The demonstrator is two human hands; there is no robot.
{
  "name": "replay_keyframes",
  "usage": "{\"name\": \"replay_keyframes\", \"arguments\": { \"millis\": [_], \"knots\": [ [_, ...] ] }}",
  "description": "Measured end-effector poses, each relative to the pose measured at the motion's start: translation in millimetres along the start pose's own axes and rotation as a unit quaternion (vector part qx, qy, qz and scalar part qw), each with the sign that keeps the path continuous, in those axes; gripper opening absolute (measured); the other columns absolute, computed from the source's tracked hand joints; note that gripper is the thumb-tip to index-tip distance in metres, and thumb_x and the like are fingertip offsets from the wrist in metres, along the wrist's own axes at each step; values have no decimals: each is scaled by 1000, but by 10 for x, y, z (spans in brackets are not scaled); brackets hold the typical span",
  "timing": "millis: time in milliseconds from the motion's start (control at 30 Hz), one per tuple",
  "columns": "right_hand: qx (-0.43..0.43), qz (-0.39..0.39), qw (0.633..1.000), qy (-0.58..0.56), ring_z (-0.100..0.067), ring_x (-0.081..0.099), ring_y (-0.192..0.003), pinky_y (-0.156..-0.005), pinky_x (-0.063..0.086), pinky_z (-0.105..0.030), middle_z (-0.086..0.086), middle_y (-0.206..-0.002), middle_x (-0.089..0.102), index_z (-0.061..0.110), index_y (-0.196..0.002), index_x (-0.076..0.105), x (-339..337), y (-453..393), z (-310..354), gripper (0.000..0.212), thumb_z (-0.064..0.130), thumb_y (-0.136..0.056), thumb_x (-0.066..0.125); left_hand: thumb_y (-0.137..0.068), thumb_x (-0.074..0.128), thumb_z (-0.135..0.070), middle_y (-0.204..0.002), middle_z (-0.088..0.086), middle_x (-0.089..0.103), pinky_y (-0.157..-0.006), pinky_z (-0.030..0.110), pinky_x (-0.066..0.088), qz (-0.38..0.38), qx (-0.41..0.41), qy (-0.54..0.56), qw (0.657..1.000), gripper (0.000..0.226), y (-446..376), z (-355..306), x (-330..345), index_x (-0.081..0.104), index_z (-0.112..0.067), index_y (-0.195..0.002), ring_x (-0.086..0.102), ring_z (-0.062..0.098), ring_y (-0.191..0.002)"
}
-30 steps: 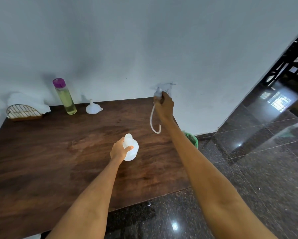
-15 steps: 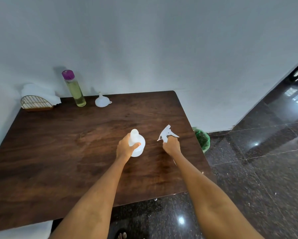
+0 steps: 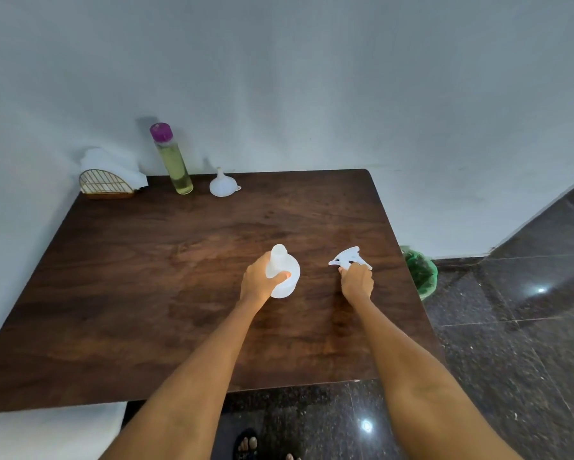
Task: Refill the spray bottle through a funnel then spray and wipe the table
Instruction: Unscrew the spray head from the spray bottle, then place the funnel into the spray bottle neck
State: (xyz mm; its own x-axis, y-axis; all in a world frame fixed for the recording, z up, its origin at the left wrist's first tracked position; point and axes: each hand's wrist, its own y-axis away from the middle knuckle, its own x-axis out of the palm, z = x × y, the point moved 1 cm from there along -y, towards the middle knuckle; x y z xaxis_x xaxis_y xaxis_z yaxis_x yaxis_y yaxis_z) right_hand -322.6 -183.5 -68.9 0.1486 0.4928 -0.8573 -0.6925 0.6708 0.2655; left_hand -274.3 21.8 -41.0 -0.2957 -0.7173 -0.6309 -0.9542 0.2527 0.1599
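Left grip: I am curling my left hand (image 3: 259,283) round the open-necked spray bottle (image 3: 284,273), upright at table centre.
Right grip: my right hand (image 3: 357,283) is pinching the trigger sprayer head (image 3: 349,258) at the tabletop, at 3 o'clock of the bottle.
Key relation: the funnel (image 3: 223,185) is standing spout-up at 11 o'clock, well apart; I judge my left hand nearer.
Count: one funnel; one refill bottle (image 3: 172,159); one napkin holder (image 3: 106,184).
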Motion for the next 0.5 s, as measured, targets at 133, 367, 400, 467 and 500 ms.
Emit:
{"name": "replay_keyframes", "arguments": {
  "millis": [133,367,400,467,500],
  "knots": [
    [17,-19,997,68,-29,49,-120,-95,42,-39,-14,-125,57,6,-117,60,-46,33,33,36,33,-95,52,-82,68,-36,-127,9,58,-92,38,48,4,-2,-12,1000,57,1,8,14,49,-13,-131,54,25,-116],
    [-13,-58,989,135,-29,47,-119,-95,42,-38,-15,-127,51,5,-124,51,-116,270,89,40,33,-96,47,-80,71,-33,-135,7,51,-99,45,47,60,-18,-20,998,65,-65,-18,-73,42,-17,-136,48,28,-123],
    [-47,-72,987,135,-29,47,-119,-95,41,-38,-15,-127,51,5,-126,50,-124,316,101,39,32,-97,44,-79,72,-33,-137,7,50,-100,45,46,63,-18,-22,998,68,-66,-22,-101,40,-18,-137,47,29,-125],
    [-121,-80,983,116,-29,49,-117,-94,41,-39,-15,-126,52,6,-125,50,-121,439,173,37,29,-98,41,-77,74,-33,-140,6,47,-102,47,44,59,-21,-19,998,73,-44,1,-151,38,-20,-139,44,29,-127],
    [-149,-74,981,105,-29,49,-116,-94,41,-38,-14,-125,53,6,-124,51,-107,509,221,36,29,-98,40,-76,75,-34,-140,5,47,-102,46,44,57,-23,-19,998,75,-19,9,-171,38,-19,-139,44,29,-127]
  ]
}}
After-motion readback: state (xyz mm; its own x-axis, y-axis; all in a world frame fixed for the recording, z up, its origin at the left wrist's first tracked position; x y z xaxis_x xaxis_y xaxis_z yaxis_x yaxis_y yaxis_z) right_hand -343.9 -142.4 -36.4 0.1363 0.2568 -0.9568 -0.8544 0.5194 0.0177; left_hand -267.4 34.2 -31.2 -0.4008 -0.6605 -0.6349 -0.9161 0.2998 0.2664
